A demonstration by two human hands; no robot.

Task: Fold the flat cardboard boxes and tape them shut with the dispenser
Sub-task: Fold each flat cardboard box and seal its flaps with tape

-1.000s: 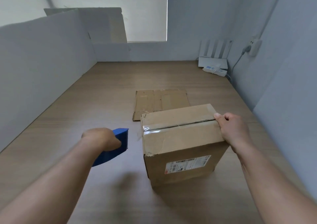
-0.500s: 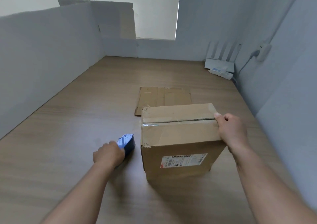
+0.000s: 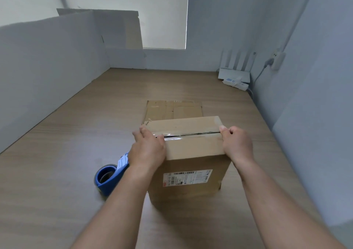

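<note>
- Your left hand (image 3: 148, 149) has let go of the blue tape dispenser (image 3: 108, 178) that it held a second ago.
- The dispenser now lies on its side on the tabletop (image 3: 57, 172), just left of the box (image 3: 191, 147) and partly hidden under your left forearm.
- Your left hand has come across to the box's top left edge and rests there, over the end of the clear tape (image 3: 172, 135) along the seam.

Improvised indoor packing station in a small room: a wood-grain tabletop (image 3: 76, 153) walled by white boards (image 3: 47, 67) left and far; router (image 3: 236, 65), power strip (image 3: 236, 82) and wall socket (image 3: 277, 59) at far right; tape dispenser (image 3: 107, 178) near, flattened carton (image 3: 172, 109) mid-table.
</note>
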